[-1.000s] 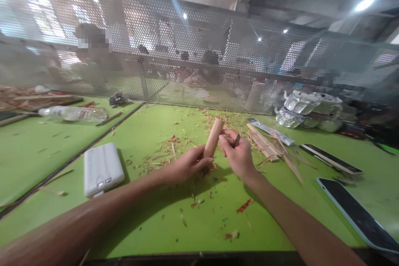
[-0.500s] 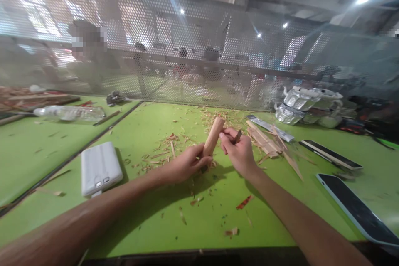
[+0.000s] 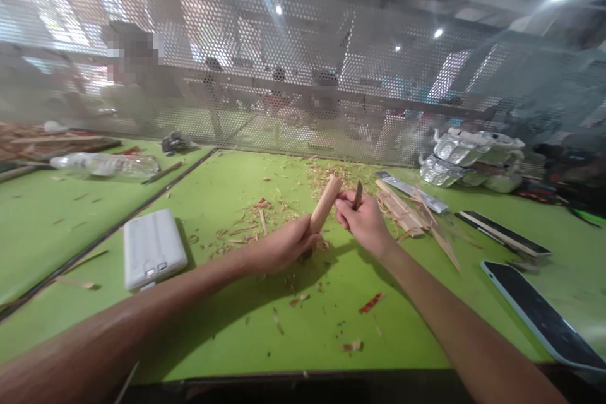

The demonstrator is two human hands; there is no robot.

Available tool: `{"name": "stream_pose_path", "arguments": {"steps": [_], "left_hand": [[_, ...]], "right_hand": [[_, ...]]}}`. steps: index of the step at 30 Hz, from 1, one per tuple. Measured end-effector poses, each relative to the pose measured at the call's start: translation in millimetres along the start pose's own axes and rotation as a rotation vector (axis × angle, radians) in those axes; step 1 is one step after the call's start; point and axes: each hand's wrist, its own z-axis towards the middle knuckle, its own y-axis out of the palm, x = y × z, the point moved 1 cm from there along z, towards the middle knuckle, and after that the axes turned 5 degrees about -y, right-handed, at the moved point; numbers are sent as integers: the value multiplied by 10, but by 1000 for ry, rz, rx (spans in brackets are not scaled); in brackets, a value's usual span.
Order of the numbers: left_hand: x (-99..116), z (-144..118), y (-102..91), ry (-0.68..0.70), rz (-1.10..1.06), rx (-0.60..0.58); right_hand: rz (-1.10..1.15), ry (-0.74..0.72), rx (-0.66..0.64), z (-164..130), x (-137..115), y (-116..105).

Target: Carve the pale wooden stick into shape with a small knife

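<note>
My left hand (image 3: 283, 246) grips the lower end of a light wooden stick (image 3: 325, 204), holding it tilted up and to the right above the green table (image 3: 326, 303). My right hand (image 3: 363, 222) is closed around a small dark blade (image 3: 358, 194) whose tip points up, right beside the upper end of the stick. Wood shavings (image 3: 255, 227) lie scattered under and behind both hands.
A white power bank (image 3: 152, 248) lies left of my arm, a clear plastic bottle (image 3: 106, 165) farther left. Wood strips (image 3: 411, 211), a foil packet pile (image 3: 466, 161), a flat dark bar (image 3: 502, 233) and a phone (image 3: 540, 315) lie right. A perforated metal screen (image 3: 265, 76) closes the back; people sit behind it.
The blade has risen from low against the stick to point upward near its top. Both hands stay in about the same place; the view shifted slightly.
</note>
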Motion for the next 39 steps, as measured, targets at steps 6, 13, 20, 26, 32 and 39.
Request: {"name": "stream_pose_path", "arguments": {"steps": [6,13,20,26,32,39], "left_hand": [[-58,43,13,26,48,28],[-40,46,28,63,144,72],[-103,74,49,89,244,134],[-86,65,43,104,136,226],[-62,52,78,70,152,254],[-71,94,-32,-67,74,240]], "right_hand": [[-13,35,38,-25,-11,52],[-42,25,55,-26,23,77],[-66,25,83,-16,-17,43],[-109,56,120,-47,-71,62],[-157,119,159,-47,-30,81],[-28,80,132,-63,-25,95]]}}
